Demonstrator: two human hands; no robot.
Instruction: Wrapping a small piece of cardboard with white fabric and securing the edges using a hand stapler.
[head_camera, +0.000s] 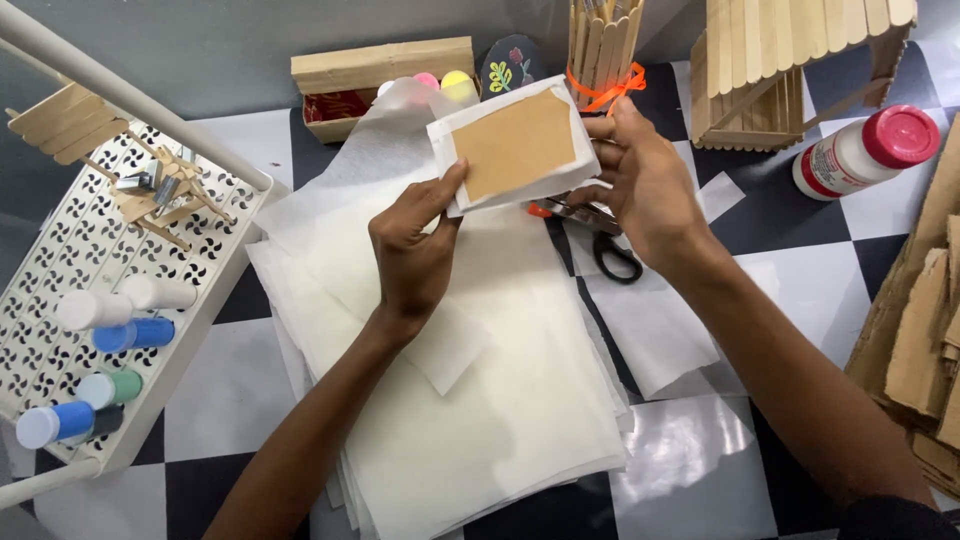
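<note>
both hands hold one small card piece (515, 143), a brown rectangle wrapped in white paper, lifted above the surface (690, 480) at about twelve o'clock from the paper stack; the left hand (412, 250) comes up from six o'clock, forearm angled toward one o'clock, wrist straight, thumb pressed on the lower left corner of the card piece with the fingers curled behind it; the right hand (645, 185) enters from four o'clock, forearm running toward ten o'clock, fingers bent and pinching the right edge of the card piece, the thumb tip on the white paper border; the card piece is tilted, its right end higher than its left; below the hands lies a stack of white paper sheets (470, 400) on the checkered black and white surface; black-handled scissors (610, 245) lie just under the right hand, partly hidden by it; at two o'clock stands a white bottle with a red cap (865, 152), lying on its side; at nine o'clock a white perforated tray (60, 250) carries small paint bottles (120, 335).
</note>
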